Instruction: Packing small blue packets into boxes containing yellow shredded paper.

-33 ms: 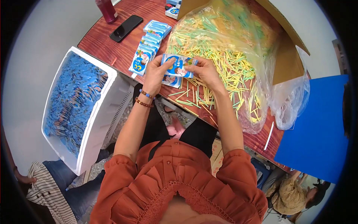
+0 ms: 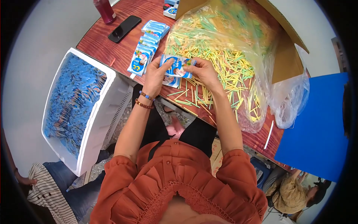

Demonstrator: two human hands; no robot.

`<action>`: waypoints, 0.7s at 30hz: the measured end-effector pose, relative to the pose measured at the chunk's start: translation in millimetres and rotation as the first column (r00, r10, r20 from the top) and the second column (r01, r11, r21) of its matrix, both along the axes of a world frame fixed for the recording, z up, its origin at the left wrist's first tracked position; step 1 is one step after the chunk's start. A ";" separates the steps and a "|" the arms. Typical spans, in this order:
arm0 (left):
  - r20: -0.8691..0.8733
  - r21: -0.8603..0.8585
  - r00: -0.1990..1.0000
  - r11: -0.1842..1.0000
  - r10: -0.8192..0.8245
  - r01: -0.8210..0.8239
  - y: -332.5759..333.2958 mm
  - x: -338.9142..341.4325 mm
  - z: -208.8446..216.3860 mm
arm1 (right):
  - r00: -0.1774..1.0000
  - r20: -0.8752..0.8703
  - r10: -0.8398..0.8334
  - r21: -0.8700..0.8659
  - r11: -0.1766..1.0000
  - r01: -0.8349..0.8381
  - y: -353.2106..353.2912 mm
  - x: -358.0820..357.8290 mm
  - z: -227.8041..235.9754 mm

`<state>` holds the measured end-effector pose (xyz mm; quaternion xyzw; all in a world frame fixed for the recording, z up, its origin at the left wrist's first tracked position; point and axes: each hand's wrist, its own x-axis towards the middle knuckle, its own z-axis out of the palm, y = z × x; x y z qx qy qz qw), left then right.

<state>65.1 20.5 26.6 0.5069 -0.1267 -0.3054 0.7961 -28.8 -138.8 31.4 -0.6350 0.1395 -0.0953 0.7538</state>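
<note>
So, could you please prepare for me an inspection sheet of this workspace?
Surface: reddish wood-grain table.
Job's things: held blue-white packet; packet row on the table to its left; yellow and green sticks, partly covered by a clear plastic bag.
Clutter: phone, red bottle, white strip.
Fingers: left fingers and right fingers hold the packet by its two ends.
Cables: nothing clearly seen.
Surroundings: white box with blue contents at left; blue panel at right; striped-shirt person at lower left.

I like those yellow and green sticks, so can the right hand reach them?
Probably yes: the right hand is beside the sticks, and nothing seems to cover the nearest ones, but it holds a packet.
</note>
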 end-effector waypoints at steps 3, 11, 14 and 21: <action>-0.054 -0.042 0.998 0.999 0.021 -0.023 -5.1 -13.6 -5.6 | 0.996 -0.021 -0.087 -0.008 0.996 0.087 8.8 -9.2 6.0; -0.185 -0.071 0.981 0.995 0.058 -0.072 -12.5 -31.7 -18.6 | 0.980 -0.005 -0.200 -0.043 0.979 0.200 12.2 -29.0 -5.2; -0.221 -0.124 0.973 0.988 0.066 -0.095 -14.5 -34.8 -23.1 | 0.958 0.107 -0.266 -0.038 0.962 0.272 2.4 -37.5 -7.8; -0.246 -0.159 0.969 0.987 -0.015 -0.025 -22.1 -40.0 -26.6 | 0.940 0.325 -0.104 -0.542 0.794 0.275 -3.3 -54.0 0.3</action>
